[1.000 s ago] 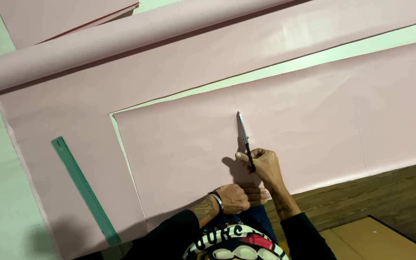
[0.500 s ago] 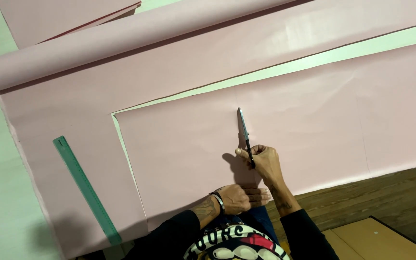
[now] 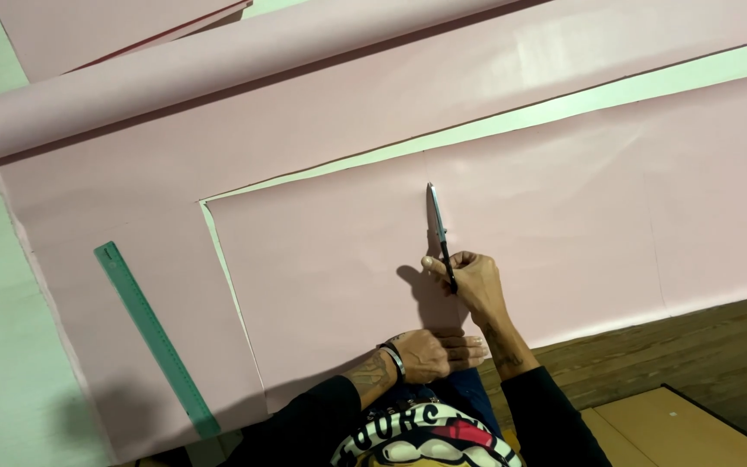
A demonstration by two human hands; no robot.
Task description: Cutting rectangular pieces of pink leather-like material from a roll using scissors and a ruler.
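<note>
A green ruler [image 3: 156, 339] lies at left on pink paper [image 3: 322, 259] below its roll [image 3: 218, 60]; the left hand [image 3: 425, 355] presses the sheet flat-fingered, while the right hand [image 3: 470, 281] grips scissors [image 3: 437, 229] mid-sheet.

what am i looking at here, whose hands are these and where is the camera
There is no machine here: a person works with two bare hands, and one camera worn on their head looks down at them, so you see their own arms from above. The right hand holds scissors, blades pointing away along a cut in a large pink sheet. The left hand presses flat on the sheet near its close edge. A pink roll lies across the far side, and a green ruler rests on the pink material at the left. All this lies on a pale green surface; a wooden floor shows at the lower right.
</note>
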